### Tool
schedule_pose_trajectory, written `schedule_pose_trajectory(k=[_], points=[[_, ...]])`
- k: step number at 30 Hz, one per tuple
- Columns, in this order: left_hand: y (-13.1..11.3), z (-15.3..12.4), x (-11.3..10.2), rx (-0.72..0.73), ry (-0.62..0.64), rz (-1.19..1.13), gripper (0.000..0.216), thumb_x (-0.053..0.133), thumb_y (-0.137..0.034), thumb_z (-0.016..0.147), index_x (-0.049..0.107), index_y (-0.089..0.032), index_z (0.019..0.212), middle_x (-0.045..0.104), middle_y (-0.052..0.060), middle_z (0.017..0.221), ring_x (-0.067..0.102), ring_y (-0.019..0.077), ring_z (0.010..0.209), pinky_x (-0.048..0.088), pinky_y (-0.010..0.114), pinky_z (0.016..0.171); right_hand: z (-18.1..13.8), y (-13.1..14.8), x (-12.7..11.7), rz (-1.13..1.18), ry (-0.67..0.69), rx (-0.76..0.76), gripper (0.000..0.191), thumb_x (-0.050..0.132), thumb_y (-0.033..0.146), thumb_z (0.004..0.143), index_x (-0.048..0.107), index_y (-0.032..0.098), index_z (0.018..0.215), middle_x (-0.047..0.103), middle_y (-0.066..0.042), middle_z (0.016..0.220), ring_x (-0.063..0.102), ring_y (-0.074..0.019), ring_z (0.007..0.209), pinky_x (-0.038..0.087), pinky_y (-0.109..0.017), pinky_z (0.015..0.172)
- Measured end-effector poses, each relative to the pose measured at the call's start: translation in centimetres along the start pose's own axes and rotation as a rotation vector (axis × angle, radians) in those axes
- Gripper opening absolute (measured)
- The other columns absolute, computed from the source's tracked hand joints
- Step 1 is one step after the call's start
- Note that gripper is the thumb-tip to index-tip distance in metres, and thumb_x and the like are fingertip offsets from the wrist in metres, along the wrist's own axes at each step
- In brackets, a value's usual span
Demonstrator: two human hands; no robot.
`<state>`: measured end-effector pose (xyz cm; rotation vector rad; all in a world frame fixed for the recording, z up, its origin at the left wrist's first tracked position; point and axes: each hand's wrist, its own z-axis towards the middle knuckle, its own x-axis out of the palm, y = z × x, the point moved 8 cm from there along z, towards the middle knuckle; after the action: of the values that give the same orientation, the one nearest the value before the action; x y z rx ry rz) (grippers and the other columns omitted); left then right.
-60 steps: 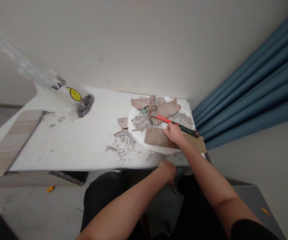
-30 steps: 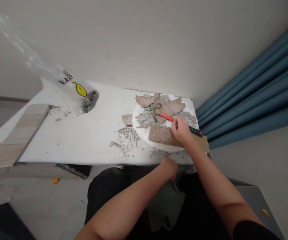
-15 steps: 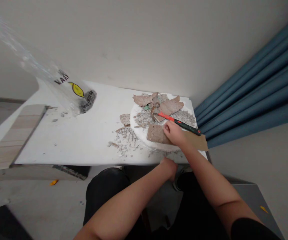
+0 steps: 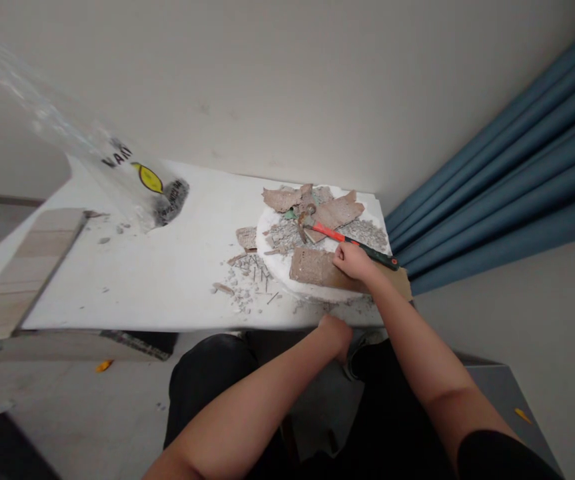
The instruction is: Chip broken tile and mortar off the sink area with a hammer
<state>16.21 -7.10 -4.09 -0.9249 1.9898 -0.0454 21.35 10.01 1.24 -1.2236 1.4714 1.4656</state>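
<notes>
My right hand (image 4: 353, 260) is closed in a fist over a brown, rough board strip (image 4: 312, 267); anything inside the fingers is hidden. Just beyond it lies a hammer (image 4: 330, 231) with a red and black handle, its head resting on broken brown pieces (image 4: 340, 212) and grey crumbs. All of this rests on a round white slab (image 4: 280, 277). My left hand (image 4: 336, 333) is at the table's front edge, bent downward, its fingers out of sight.
Nails and grey rubble (image 4: 247, 283) are scattered left of the slab on the white table (image 4: 167, 287). A clear plastic bag (image 4: 150, 180) with dark contents stands further left, near a wood-look panel (image 4: 32, 267). Blue curtains (image 4: 497, 167) hang at the right.
My right hand has slid a little to the right along the brown strip, uncovering more of it. The hammer and my left hand stay put; the view has shifted slightly.
</notes>
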Motion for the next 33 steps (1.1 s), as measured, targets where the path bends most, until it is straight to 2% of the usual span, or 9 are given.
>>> schedule_pose_trajectory(k=[5, 10, 14, 21, 28, 33], points=[[0.2, -0.1, 0.1, -0.005, 0.019, 0.024, 0.056, 0.076, -0.041, 0.078, 0.065, -0.013, 0.126, 0.07, 0.019, 0.123, 0.066, 0.0325, 0.112, 0.053, 0.044, 0.098, 0.1, 0.0, 0.0, -0.023, 0.009, 0.004, 0.008, 0.06, 0.019, 0.084, 0.062, 0.017, 0.077, 0.068, -0.007, 0.081, 0.055, -0.0169, 0.07, 0.031, -0.026, 0.061], [0.2, -0.2, 0.0, -0.013, 0.033, -0.002, 0.056, 0.076, -0.036, 0.077, 0.066, -0.009, 0.125, 0.069, 0.021, 0.122, 0.065, 0.0345, 0.113, 0.052, 0.044, 0.1, 0.1, 0.1, 0.0, -0.049, 0.02, 0.008, 0.007, 0.059, 0.018, 0.085, 0.064, 0.017, 0.08, 0.069, -0.008, 0.085, 0.057, -0.0177, 0.074, 0.033, -0.026, 0.064], [0.2, -0.3, -0.1, -0.015, 0.03, -0.025, 0.058, 0.078, -0.037, 0.076, 0.065, -0.013, 0.128, 0.068, 0.02, 0.125, 0.064, 0.0347, 0.116, 0.05, 0.046, 0.102, 0.1, 0.3, 0.0, -0.077, 0.027, 0.015, 0.008, 0.06, 0.02, 0.085, 0.064, 0.017, 0.079, 0.069, -0.009, 0.084, 0.057, -0.0185, 0.072, 0.032, -0.027, 0.061], [0.2, -0.2, 0.1, -0.018, 0.029, 0.005, 0.056, 0.077, -0.037, 0.077, 0.065, -0.012, 0.126, 0.069, 0.018, 0.125, 0.065, 0.032, 0.114, 0.053, 0.043, 0.1, 0.3, 0.4, 0.4, -0.121, 0.015, 0.006, 0.01, 0.058, 0.023, 0.087, 0.064, 0.016, 0.085, 0.07, -0.012, 0.088, 0.059, -0.0209, 0.076, 0.033, -0.028, 0.064], [0.1, -0.2, 0.0, -0.006, 0.034, 0.028, 0.056, 0.076, -0.04, 0.079, 0.065, -0.011, 0.126, 0.069, 0.018, 0.124, 0.065, 0.0319, 0.114, 0.053, 0.043, 0.099, -0.3, 0.6, 0.0, -0.114, 0.022, -0.073, 0.006, 0.056, 0.018, 0.09, 0.062, 0.016, 0.09, 0.068, -0.01, 0.094, 0.059, -0.0194, 0.082, 0.037, -0.027, 0.07], [0.4, -0.4, 0.0, -0.022, 0.05, 0.019, 0.055, 0.076, -0.04, 0.079, 0.065, -0.013, 0.126, 0.07, 0.018, 0.123, 0.066, 0.031, 0.113, 0.053, 0.042, 0.099, -1.2, 1.3, -0.2, -0.144, -0.017, -0.143, 0.016, 0.046, 0.017, 0.097, 0.061, 0.015, 0.092, 0.065, -0.013, 0.105, 0.06, -0.0215, 0.093, 0.04, -0.029, 0.08]])
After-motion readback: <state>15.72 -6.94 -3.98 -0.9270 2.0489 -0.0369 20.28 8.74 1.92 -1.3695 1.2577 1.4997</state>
